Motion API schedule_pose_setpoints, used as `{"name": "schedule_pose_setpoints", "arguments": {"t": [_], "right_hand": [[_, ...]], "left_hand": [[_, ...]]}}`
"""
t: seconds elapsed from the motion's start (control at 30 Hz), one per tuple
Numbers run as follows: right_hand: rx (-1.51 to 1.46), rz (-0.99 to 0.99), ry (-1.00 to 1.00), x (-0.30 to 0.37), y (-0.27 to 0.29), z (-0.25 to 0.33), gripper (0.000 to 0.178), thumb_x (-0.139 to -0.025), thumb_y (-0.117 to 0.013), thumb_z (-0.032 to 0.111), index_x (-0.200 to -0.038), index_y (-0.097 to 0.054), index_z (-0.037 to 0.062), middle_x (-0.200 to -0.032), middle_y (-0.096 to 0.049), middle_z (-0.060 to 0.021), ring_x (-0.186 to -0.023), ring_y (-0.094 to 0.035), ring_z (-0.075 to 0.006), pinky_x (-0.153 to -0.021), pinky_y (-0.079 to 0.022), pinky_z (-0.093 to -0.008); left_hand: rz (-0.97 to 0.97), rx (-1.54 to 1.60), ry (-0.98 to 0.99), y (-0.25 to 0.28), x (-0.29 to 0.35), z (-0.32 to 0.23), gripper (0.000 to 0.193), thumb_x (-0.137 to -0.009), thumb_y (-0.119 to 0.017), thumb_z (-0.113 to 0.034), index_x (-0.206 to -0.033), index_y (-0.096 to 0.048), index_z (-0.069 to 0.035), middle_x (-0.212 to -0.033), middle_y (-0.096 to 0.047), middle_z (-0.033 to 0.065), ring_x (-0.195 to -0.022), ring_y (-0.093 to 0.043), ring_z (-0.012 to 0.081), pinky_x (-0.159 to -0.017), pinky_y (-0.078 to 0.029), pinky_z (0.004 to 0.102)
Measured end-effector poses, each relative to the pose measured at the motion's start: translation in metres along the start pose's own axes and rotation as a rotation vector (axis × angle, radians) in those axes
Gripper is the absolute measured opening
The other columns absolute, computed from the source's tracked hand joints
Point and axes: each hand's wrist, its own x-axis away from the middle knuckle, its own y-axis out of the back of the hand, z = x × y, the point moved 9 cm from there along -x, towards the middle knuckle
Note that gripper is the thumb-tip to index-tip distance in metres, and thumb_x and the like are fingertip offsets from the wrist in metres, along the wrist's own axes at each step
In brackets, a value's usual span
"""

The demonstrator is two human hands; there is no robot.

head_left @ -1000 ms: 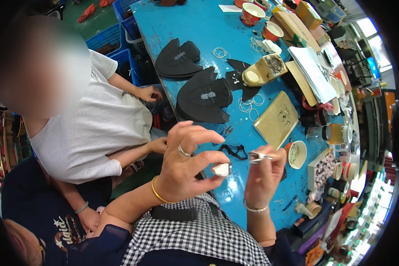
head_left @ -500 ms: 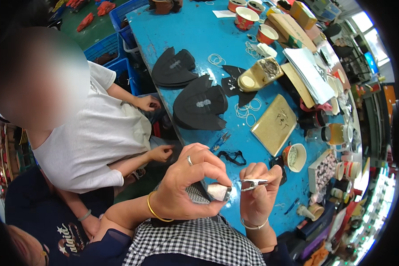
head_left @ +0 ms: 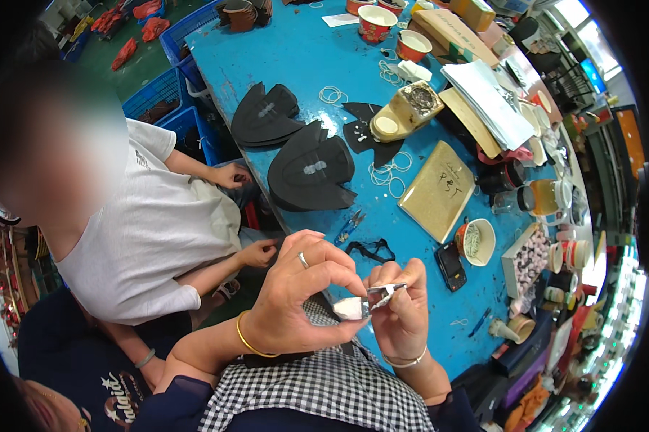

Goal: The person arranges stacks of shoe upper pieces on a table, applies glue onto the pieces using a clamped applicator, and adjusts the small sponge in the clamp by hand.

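Between the thumb and fingertips of my left hand point(head_left: 303, 291) is a small white piece point(head_left: 347, 309) with a grey, shiny end. My right hand point(head_left: 400, 317) pinches a small silver nail clipper point(head_left: 384, 291), whose tip meets or nearly meets the grey end; my fingers partly cover it, so actual contact cannot be made out. Both hands are over my checked apron point(head_left: 296, 392) at the table's near edge. Just beyond them lie a black elastic strap point(head_left: 371, 251) and blue-handled snips point(head_left: 350, 226).
Stacked black cut pieces point(head_left: 314, 167) lie on the blue table point(head_left: 267, 54). A gold board point(head_left: 440, 191), a black handheld device point(head_left: 450, 266), a paper cup point(head_left: 477, 241) and a tape dispenser point(head_left: 407, 111) stand to the right. A seated person in a grey shirt point(head_left: 173, 245) is close at left.
My right hand has moved left, bringing the nail clipper up to the grey end of the white piece. The view has shifted slightly, and the black handheld device now shows more fully.
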Motion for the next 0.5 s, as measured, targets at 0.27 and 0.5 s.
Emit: {"name": "schedule_pose_setpoints", "arguments": {"t": [0.27,0.5], "right_hand": [[-0.140,0.012,-0.130,0.004,0.000,-0.016,0.014,-0.093,-0.063,0.010,-0.093,-0.049,0.0104,-0.093,-0.060,-0.0092,-0.090,-0.059,-0.0168,-0.083,-0.049,-0.0306],[-0.145,-0.053,-0.164,0.002,0.016,-0.017,0.014,-0.094,-0.061,0.012,-0.091,-0.047,0.0115,-0.088,-0.057,-0.0059,-0.083,-0.056,-0.0140,-0.079,-0.046,-0.0282]], "left_hand": [[-0.071,0.137,0.023,0.001,-0.002,0.003,0.030,-0.065,-0.082,-0.010,-0.089,-0.066,-0.013,-0.088,-0.063,0.0008,-0.085,-0.061,0.0185,-0.094,-0.037,0.0459],[-0.005,0.217,0.075,-0.004,0.002,0.023,0.019,-0.069,-0.081,-0.005,-0.085,-0.070,-0.008,-0.092,-0.062,0.0056,-0.085,-0.059,0.0182,-0.083,-0.045,0.0308]]}}
